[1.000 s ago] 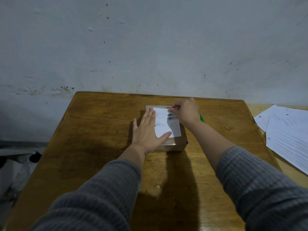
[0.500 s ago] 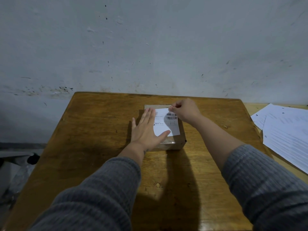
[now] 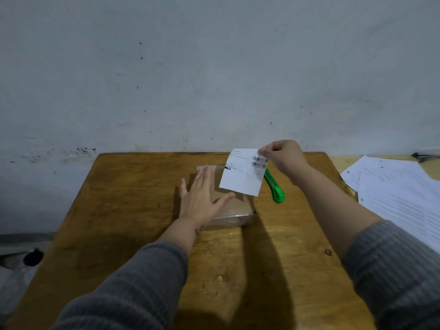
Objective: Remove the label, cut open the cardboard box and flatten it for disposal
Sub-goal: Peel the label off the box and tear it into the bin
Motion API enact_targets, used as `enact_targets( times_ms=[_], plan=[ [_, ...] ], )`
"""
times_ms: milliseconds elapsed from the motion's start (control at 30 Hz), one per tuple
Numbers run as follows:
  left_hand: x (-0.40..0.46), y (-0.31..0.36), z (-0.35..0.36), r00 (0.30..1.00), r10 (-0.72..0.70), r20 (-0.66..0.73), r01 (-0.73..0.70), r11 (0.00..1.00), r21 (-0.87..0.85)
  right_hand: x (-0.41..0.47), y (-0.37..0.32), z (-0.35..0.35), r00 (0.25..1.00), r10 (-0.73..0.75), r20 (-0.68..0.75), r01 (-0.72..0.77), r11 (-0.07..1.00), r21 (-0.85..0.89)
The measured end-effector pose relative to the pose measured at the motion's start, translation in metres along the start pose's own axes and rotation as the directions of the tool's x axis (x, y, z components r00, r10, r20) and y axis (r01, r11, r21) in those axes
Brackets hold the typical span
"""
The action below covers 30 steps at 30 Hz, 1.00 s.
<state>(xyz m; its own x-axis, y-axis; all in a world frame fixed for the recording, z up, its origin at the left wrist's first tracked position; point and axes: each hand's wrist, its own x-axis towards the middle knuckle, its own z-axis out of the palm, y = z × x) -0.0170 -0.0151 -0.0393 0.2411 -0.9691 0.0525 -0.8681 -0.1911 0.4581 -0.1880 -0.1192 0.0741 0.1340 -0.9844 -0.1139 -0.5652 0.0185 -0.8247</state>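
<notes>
Fingers (image 3: 202,179) of the left hand (image 3: 198,201) are lying straight and spread, pressing flat on the small brown cardboard box (image 3: 228,206), which is sitting at the centre of the worn wooden table (image 3: 133,194). Toward two o'clock from that hand, the right hand (image 3: 283,156) is pinching the top corner of the white printed paper label (image 3: 242,175), which is hanging lifted over the box's far right part; whether its lower edge is clinging to the cardboard is hard to make out. At three o'clock from the box, the green plastic utility knife (image 3: 273,186) is lying with its long axis running from twelve to five o'clock, nearer the right hand, probably wanted next. Its far end is hidden behind the label. Loose white sheets (image 3: 400,194) are lying further right, cut off by the frame.
</notes>
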Motion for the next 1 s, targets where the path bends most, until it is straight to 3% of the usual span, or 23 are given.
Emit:
enact_targets(
  times_ms=[100,167,267,433,600,733,867,1000],
  plan=[
    [0.000,0.013,-0.016,0.935,0.090,-0.343,-0.155,0.974,-0.166,-0.017,-0.002,0.004,1.000,-0.008,-0.011,0.009,0.997,0.078],
    [-0.002,0.021,-0.030,0.887,0.186,-0.422,-0.266,0.954,-0.140,-0.030,-0.005,0.009,1.000,-0.005,0.009,0.004,0.991,0.134],
    [-0.013,0.022,-0.045,0.872,0.283,-0.399,-0.341,0.936,-0.082,-0.051,-0.013,0.017,0.996,-0.004,0.093,-0.014,0.980,0.200],
    [-0.043,0.012,-0.068,0.893,0.182,-0.411,-0.279,0.941,-0.191,-0.089,-0.027,0.026,0.986,-0.038,0.165,0.000,0.975,0.224],
    [-0.071,0.005,-0.081,0.923,0.142,-0.357,-0.302,0.842,-0.448,-0.121,-0.020,0.031,0.993,-0.050,0.102,0.023,0.970,0.243],
    [-0.084,0.010,-0.085,0.954,0.111,-0.278,-0.255,0.788,-0.561,-0.144,-0.003,0.029,0.999,-0.039,0.023,0.032,0.970,0.242],
    [-0.092,0.026,-0.079,0.980,0.101,-0.169,-0.184,0.778,-0.601,-0.158,0.015,0.023,0.986,-0.140,-0.090,0.138,0.990,-0.023],
    [-0.103,0.047,-0.077,0.984,0.143,-0.110,-0.180,0.799,-0.574,-0.177,0.018,0.006,0.946,-0.325,-0.016,0.317,0.931,-0.183]
  ],
)
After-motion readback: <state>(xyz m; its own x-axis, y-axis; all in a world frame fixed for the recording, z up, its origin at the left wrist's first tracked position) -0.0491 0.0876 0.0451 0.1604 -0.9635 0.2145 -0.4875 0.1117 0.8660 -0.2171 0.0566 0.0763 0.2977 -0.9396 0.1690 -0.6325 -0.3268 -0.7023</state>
